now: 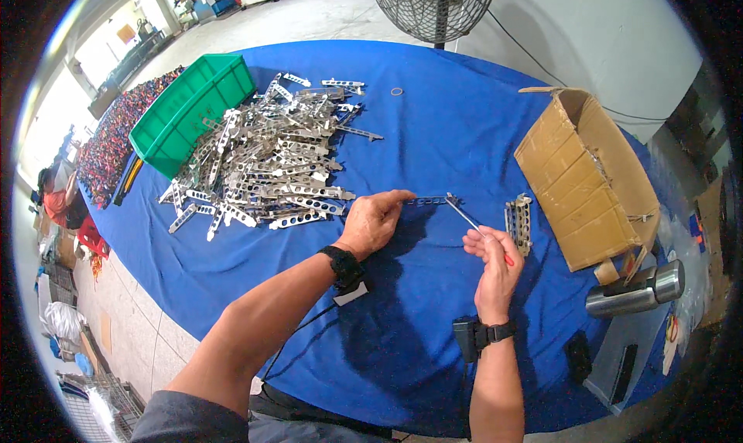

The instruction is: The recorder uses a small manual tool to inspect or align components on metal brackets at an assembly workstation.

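Note:
My left hand [373, 225] pinches the left end of a flat metal strip with round holes [429, 201], keeping it just over the blue cloth. My right hand [495, 269] is closed around a slim silver tool with a red handle [467, 218]; whether it is a screwdriver or a file I cannot tell. The tool's tip meets the strip's right end. Just right of that hand, several similar strips [523, 225] lie side by side. A large heap of loose perforated metal strips [263, 157] spreads left of my left hand.
A green plastic bin [159, 126] leans beside the heap. On the right stand an open cardboard box [569, 188] and a lying steel bottle [635, 288]. A rubber band [397, 92] rests on the blue cloth [441, 133]. Beyond the table is a fan [433, 6].

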Motion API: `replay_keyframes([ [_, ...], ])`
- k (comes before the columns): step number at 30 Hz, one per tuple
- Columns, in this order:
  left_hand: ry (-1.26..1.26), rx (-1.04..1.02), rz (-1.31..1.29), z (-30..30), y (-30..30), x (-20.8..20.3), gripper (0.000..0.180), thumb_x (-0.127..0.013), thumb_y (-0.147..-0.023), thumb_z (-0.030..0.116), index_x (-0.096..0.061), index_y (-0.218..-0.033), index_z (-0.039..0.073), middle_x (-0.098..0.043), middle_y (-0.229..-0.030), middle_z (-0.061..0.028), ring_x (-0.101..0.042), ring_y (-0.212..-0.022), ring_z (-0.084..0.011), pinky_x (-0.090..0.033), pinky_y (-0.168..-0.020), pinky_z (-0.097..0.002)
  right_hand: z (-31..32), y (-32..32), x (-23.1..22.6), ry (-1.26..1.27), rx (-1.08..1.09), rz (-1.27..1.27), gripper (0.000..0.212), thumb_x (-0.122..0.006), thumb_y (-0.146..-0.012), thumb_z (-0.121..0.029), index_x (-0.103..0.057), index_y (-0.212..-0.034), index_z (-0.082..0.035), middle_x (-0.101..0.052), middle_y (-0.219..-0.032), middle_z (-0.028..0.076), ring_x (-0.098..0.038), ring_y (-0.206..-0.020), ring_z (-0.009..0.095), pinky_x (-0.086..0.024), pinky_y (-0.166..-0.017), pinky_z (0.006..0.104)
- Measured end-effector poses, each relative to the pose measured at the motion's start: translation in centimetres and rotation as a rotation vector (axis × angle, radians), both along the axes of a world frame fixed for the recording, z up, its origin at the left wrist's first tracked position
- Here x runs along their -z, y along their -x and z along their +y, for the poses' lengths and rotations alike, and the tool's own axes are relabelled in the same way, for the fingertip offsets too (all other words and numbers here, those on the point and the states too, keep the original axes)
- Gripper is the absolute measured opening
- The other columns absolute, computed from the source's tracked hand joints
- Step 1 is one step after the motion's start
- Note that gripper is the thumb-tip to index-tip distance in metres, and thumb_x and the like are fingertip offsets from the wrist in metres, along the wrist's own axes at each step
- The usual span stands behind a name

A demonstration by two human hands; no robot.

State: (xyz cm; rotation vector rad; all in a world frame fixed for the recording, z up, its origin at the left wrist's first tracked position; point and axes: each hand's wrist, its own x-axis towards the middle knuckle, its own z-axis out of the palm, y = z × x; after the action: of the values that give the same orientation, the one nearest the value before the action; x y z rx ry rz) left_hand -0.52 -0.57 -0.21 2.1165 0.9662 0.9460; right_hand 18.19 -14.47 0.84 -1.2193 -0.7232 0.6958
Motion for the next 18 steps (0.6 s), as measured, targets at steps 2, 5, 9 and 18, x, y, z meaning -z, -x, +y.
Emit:
replay_keyframes([
  [2,-0.002,0.003,0.004,-0.1,0.0,-0.1,0.022,-0.055,-0.094,0.009,-0.069,-0.111,0.006,-0.059,-0.064,-0.0130,-0.056,-0.056,-0.0165,-0.047,-0.056,-0.0342,0.0,-0.1,0.1,0.007,-0.007,0.010,0.023,-0.049,-0.098,-0.011,-0.064,-0.103,0.006,-0.070,-0.094,0.017,-0.069,-0.082,0.022,-0.056,-0.074,0.0330],
  [5,-0.012,0.006,-0.003,-0.1,0.0,0.0,0.022,-0.055,-0.094,0.009,-0.069,-0.111,0.007,-0.059,-0.064,-0.0136,-0.057,-0.056,-0.0169,-0.047,-0.057,-0.0344,-0.1,0.1,-0.2,0.010,-0.047,0.000,0.023,-0.050,-0.097,-0.011,-0.064,-0.102,0.006,-0.070,-0.093,0.017,-0.069,-0.082,0.022,-0.057,-0.074,0.0329],
  [9,-0.027,0.006,-0.018,0.0,0.0,0.1,0.022,-0.055,-0.094,0.008,-0.068,-0.111,0.007,-0.058,-0.063,-0.0128,-0.055,-0.056,-0.0161,-0.047,-0.056,-0.0340,0.1,0.4,-0.3,-0.012,-0.015,0.045,0.023,-0.050,-0.098,-0.012,-0.064,-0.102,0.006,-0.070,-0.093,0.017,-0.069,-0.081,0.022,-0.057,-0.074,0.0332],
  [18,0.010,0.004,-0.002,-0.1,0.1,-0.1,0.022,-0.055,-0.094,0.008,-0.069,-0.112,0.007,-0.056,-0.061,-0.0114,-0.053,-0.055,-0.0142,-0.046,-0.056,-0.0330,0.2,0.5,-0.3,-0.025,-0.002,0.036,0.023,-0.050,-0.099,-0.012,-0.064,-0.101,0.005,-0.070,-0.092,0.017,-0.069,-0.082,0.023,-0.057,-0.073,0.0330],
])
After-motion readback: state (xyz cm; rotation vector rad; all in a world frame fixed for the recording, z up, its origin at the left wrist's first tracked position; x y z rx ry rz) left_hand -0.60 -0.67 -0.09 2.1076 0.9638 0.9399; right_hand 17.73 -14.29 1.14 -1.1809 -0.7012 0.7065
